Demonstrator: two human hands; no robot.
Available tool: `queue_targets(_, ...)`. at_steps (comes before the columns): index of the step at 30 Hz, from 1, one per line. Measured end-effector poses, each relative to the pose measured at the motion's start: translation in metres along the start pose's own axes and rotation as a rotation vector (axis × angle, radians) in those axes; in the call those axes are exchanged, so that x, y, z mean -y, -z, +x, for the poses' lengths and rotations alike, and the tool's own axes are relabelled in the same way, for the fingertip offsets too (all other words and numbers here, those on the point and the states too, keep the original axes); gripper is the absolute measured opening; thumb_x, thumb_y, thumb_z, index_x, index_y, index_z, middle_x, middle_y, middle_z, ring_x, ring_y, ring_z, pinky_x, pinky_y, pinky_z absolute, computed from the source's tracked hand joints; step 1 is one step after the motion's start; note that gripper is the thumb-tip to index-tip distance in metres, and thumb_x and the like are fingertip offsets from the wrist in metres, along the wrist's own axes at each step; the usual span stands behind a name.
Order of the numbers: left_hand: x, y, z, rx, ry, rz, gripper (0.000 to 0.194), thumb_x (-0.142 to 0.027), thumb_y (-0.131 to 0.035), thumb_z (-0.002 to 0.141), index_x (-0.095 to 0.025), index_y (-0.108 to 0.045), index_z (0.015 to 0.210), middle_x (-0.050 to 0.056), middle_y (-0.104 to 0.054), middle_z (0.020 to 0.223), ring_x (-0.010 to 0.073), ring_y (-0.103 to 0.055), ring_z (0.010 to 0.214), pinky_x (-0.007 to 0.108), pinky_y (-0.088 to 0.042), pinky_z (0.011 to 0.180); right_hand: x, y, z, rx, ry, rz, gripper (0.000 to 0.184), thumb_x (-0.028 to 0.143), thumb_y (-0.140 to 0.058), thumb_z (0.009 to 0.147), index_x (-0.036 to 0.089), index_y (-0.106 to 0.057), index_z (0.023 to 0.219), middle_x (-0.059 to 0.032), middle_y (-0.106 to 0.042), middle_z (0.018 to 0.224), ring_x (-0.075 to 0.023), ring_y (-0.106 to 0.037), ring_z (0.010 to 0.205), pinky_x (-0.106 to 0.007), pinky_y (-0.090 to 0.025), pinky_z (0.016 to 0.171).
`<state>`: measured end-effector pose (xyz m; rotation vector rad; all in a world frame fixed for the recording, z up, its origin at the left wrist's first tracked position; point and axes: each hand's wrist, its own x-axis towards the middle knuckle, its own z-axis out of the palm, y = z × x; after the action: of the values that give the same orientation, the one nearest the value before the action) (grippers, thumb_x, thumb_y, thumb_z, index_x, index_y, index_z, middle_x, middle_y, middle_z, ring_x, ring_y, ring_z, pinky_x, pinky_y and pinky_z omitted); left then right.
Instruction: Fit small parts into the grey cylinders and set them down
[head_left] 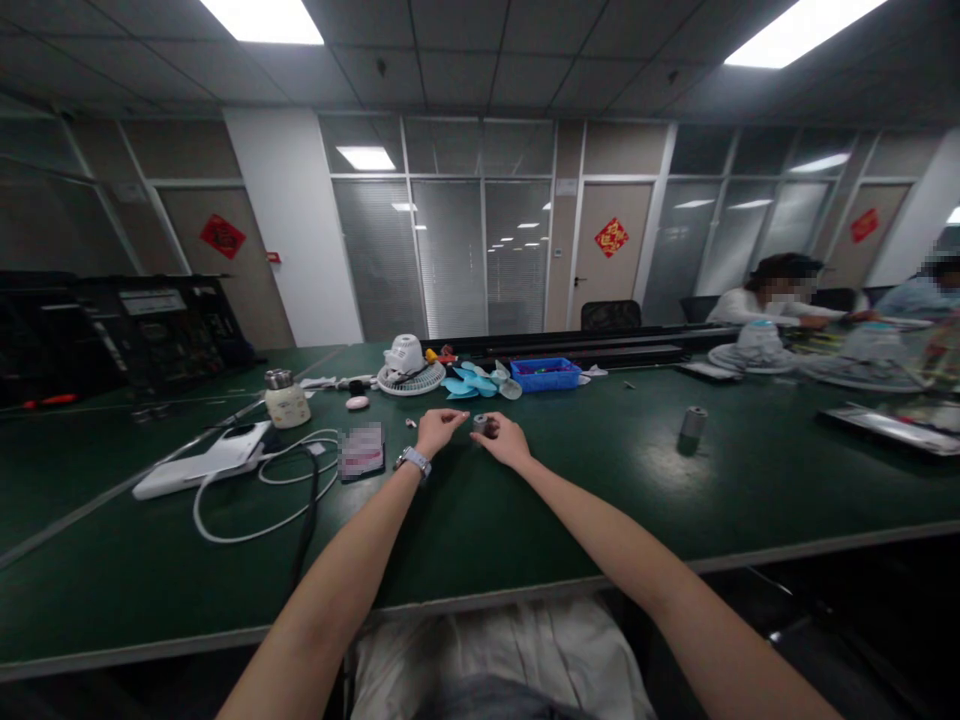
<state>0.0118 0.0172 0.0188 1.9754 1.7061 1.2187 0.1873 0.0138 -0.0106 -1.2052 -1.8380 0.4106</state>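
Note:
My right hand (506,440) is wrapped around a small grey metal cylinder (480,426) standing at the middle of the green table. Just left of it, my left hand (441,430) has thumb and forefinger pinched together; whatever is between the tips is too small to make out. The fingertips of both hands are close to each other, with a narrow gap. A similar grey cylinder (694,422) stands on the table further right. Beside my left hand lies a small white-and-red item (411,424), too blurred to name.
Behind my hands are light-blue fan blades (480,380), a white fan part (409,362) and a blue basket (545,375). To the left lie a phone-sized object (361,452), a white cable (225,540), a white device (206,465) and a bottle (287,400). People sit at the far right.

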Motion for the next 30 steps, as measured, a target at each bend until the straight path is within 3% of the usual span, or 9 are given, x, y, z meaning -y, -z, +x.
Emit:
queue_targets(4, 0.018, -0.004, -0.004, 0.192, -0.019, 0.109, 0.027, -0.040, -0.062, 0.075, -0.021, -0.076, 0.088, 0.004, -0.073, 0.084, 0.0189, -0.065, 0.078, 0.024, -0.045, 0.068, 0.001, -0.002, -0.002, 0.002, -0.004, 0.005, 0.047, 0.047, -0.069, 0.070, 0.023, -0.058, 0.109, -0.0053, -0.070, 0.094, -0.0192, -0.067, 0.082, -0.030, -0.052, 0.074)
queue_targets(9, 0.017, -0.007, -0.003, 0.155, -0.025, 0.119, 0.031, -0.041, -0.056, 0.081, -0.022, -0.073, 0.099, 0.004, -0.073, 0.094, 0.0190, -0.065, 0.087, 0.023, -0.046, 0.076, -0.007, 0.001, 0.010, -0.020, -0.020, 0.024, 0.045, 0.046, -0.069, 0.069, 0.024, -0.060, 0.107, -0.0046, -0.070, 0.093, -0.0191, -0.066, 0.083, -0.031, -0.052, 0.075)
queue_targets(11, 0.017, -0.008, -0.002, 0.096, 0.011, 0.108, 0.036, -0.041, -0.050, 0.085, -0.019, -0.070, 0.105, 0.006, -0.071, 0.100, 0.0191, -0.064, 0.090, 0.024, -0.046, 0.078, -0.020, 0.019, 0.021, -0.098, -0.056, 0.020, 0.044, 0.045, -0.068, 0.070, 0.024, -0.059, 0.108, -0.0047, -0.069, 0.094, -0.0185, -0.066, 0.084, -0.031, -0.051, 0.076)
queue_targets(14, 0.019, -0.008, -0.001, 0.031, 0.047, 0.105, 0.038, -0.038, -0.045, 0.088, -0.015, -0.066, 0.110, 0.009, -0.069, 0.104, 0.0195, -0.063, 0.092, 0.026, -0.046, 0.079, -0.051, 0.067, 0.031, -0.307, -0.151, -0.069, 0.042, 0.042, -0.065, 0.074, 0.023, -0.057, 0.111, -0.0056, -0.069, 0.097, -0.0188, -0.065, 0.087, -0.031, -0.049, 0.079)
queue_targets(17, 0.021, -0.011, -0.001, 0.005, 0.066, 0.095, 0.034, -0.035, -0.047, 0.087, -0.015, -0.067, 0.106, 0.010, -0.070, 0.100, 0.0199, -0.063, 0.091, 0.027, -0.046, 0.078, -0.086, 0.116, 0.027, -0.506, -0.344, -0.221, 0.040, 0.037, -0.063, 0.076, 0.023, -0.056, 0.113, -0.0079, -0.068, 0.098, -0.0224, -0.064, 0.091, -0.034, -0.048, 0.082)
queue_targets(20, 0.021, -0.012, -0.002, 0.002, 0.074, 0.082, 0.031, -0.034, -0.049, 0.086, -0.016, -0.068, 0.103, 0.008, -0.071, 0.096, 0.0189, -0.064, 0.088, 0.027, -0.047, 0.076, -0.114, 0.143, 0.017, -0.596, -0.569, -0.303, 0.042, 0.035, -0.062, 0.076, 0.020, -0.055, 0.115, -0.0121, -0.067, 0.102, -0.0260, -0.063, 0.094, -0.038, -0.046, 0.082)
queue_targets(26, 0.019, -0.010, -0.003, -0.010, 0.090, 0.070, 0.029, -0.033, -0.048, 0.086, -0.016, -0.067, 0.102, 0.008, -0.071, 0.095, 0.0179, -0.064, 0.088, 0.027, -0.046, 0.077, -0.120, 0.145, 0.009, -0.542, -0.656, -0.329, 0.049, 0.035, -0.061, 0.076, 0.018, -0.049, 0.120, -0.0174, -0.060, 0.111, -0.0288, -0.058, 0.102, -0.041, -0.044, 0.084)
queue_targets(28, 0.019, -0.010, -0.002, -0.023, 0.103, 0.061, 0.029, -0.032, -0.048, 0.086, -0.016, -0.066, 0.103, 0.008, -0.070, 0.095, 0.0173, -0.064, 0.087, 0.026, -0.047, 0.077, -0.104, 0.141, 0.010, -0.636, -0.572, -0.416, 0.058, 0.034, -0.062, 0.075, 0.014, -0.042, 0.126, -0.0211, -0.051, 0.124, -0.0312, -0.051, 0.112, -0.045, -0.038, 0.091)
queue_targets(30, 0.021, -0.010, -0.001, -0.048, 0.126, 0.053, 0.029, -0.031, -0.047, 0.087, -0.015, -0.064, 0.105, 0.009, -0.070, 0.096, 0.0171, -0.064, 0.087, 0.026, -0.047, 0.076, -0.080, 0.129, 0.011, -0.705, -0.382, -0.513, 0.062, 0.032, -0.059, 0.077, 0.011, -0.037, 0.131, -0.0227, -0.041, 0.134, -0.0325, -0.040, 0.122, -0.048, -0.030, 0.098)
